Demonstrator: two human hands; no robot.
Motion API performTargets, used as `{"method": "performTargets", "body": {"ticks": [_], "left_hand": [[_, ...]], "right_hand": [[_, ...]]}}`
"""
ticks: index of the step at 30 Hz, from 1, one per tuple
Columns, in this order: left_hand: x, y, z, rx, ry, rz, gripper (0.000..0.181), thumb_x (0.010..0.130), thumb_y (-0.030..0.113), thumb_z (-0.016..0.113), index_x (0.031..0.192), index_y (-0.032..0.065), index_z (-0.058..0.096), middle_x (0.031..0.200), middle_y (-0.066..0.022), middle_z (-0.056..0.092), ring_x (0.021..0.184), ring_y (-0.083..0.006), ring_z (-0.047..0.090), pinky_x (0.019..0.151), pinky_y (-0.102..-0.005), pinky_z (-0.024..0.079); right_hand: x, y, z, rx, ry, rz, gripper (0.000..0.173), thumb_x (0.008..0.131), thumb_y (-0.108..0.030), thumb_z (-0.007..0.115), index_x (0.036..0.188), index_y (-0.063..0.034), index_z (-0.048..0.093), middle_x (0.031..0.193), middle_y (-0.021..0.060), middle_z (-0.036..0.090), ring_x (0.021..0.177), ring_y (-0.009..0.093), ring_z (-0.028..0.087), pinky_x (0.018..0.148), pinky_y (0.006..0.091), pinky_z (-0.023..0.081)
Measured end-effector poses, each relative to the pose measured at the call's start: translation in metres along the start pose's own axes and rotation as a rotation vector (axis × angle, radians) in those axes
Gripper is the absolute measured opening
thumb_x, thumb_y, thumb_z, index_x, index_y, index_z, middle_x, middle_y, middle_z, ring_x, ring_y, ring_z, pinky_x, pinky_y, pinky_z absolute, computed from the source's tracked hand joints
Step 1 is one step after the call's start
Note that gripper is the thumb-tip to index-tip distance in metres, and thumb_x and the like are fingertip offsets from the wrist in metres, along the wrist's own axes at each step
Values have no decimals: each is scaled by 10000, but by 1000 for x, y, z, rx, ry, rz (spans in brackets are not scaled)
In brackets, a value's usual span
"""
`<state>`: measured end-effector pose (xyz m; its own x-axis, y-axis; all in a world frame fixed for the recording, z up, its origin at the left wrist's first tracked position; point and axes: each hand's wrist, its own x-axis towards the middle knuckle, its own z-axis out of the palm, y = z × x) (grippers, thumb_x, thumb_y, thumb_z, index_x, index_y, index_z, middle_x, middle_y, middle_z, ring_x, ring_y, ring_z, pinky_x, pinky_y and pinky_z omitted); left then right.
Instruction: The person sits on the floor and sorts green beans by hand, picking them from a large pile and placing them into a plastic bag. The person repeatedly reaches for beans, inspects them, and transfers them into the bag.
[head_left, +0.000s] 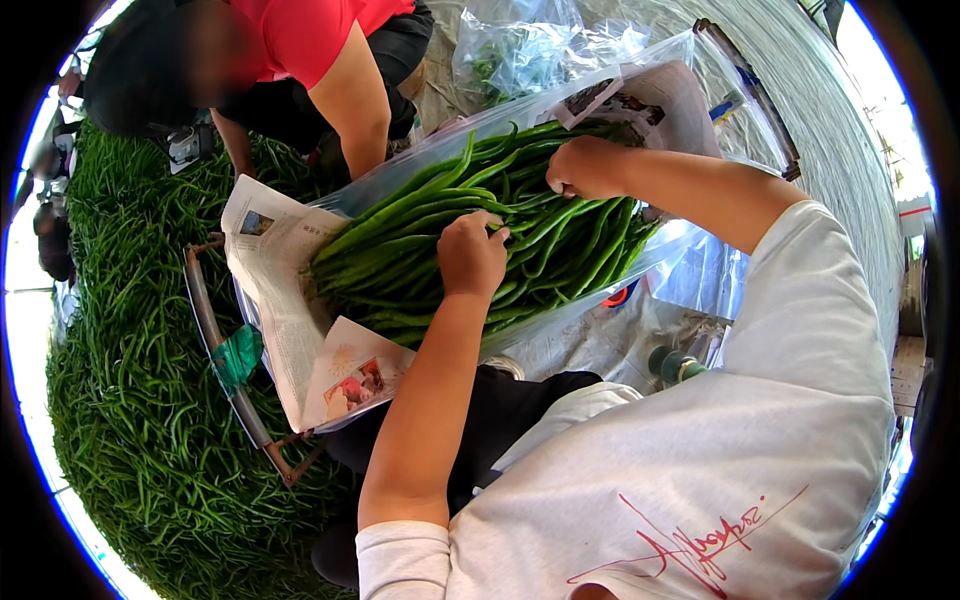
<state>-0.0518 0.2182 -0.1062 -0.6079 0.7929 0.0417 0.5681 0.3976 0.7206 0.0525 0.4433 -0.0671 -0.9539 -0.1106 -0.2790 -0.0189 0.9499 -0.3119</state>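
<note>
Long green chili peppers (420, 214) lie mostly lengthwise in a clear plastic bag (420, 161) lined with newspaper (277, 300). My left hand (472, 255) is over the middle of the layer, its thumb and fingers pinched around what looks like the end of one pepper. Farther right, my right hand (589, 166) rests on the peppers close to the folded newspaper (675, 105) at that end. Its fingers curl downward, and whatever lies under them is hidden.
A metal frame (217, 352) holds the bag's left end, with green plastic tied on it. Beyond spreads a large heap of loose peppers (150, 390). Another person in a red shirt (315, 37) bends over the heap across from me. Clear plastic bags (517, 52) lie behind.
</note>
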Motion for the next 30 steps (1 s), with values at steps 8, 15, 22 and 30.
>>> {"method": "performTargets", "body": {"ticks": [8, 15, 22, 30], "left_hand": [[8, 5, 3, -977, -137, -727, 148, 855, 31, 646, 761, -73, 597, 725, -129, 630, 547, -188, 619, 484, -277, 533], [1, 10, -14, -650, -264, -712, 233, 856, 147, 685, 795, -42, 564, 732, -126, 627, 584, -211, 635, 509, -325, 531], [-15, 4, -11, 158, -31, 258, 195, 754, 144, 738, 787, 31, 582, 792, -134, 611, 804, -314, 605, 678, -404, 502], [-13, -3, 1, 274, -89, 405, 44, 779, 21, 582, 759, 55, 600, 790, -97, 629, 841, -278, 618, 714, -362, 529]], "right_hand": [[6, -22, 1, -309, -114, -145, 217, 727, -286, 711, 757, -76, 666, 692, 100, 634, 727, 335, 624, 657, 437, 485], [5, -16, -4, -253, -231, -197, 223, 748, -266, 706, 792, -51, 662, 813, 95, 602, 815, 344, 609, 680, 442, 477], [8, 7, 4, -98, -321, -183, 261, 755, -242, 714, 798, -3, 619, 738, 189, 589, 802, 407, 588, 653, 474, 437], [-6, 7, -23, 36, -169, -96, 266, 767, -244, 709, 808, 9, 640, 779, 192, 636, 828, 403, 613, 698, 462, 471]]}}
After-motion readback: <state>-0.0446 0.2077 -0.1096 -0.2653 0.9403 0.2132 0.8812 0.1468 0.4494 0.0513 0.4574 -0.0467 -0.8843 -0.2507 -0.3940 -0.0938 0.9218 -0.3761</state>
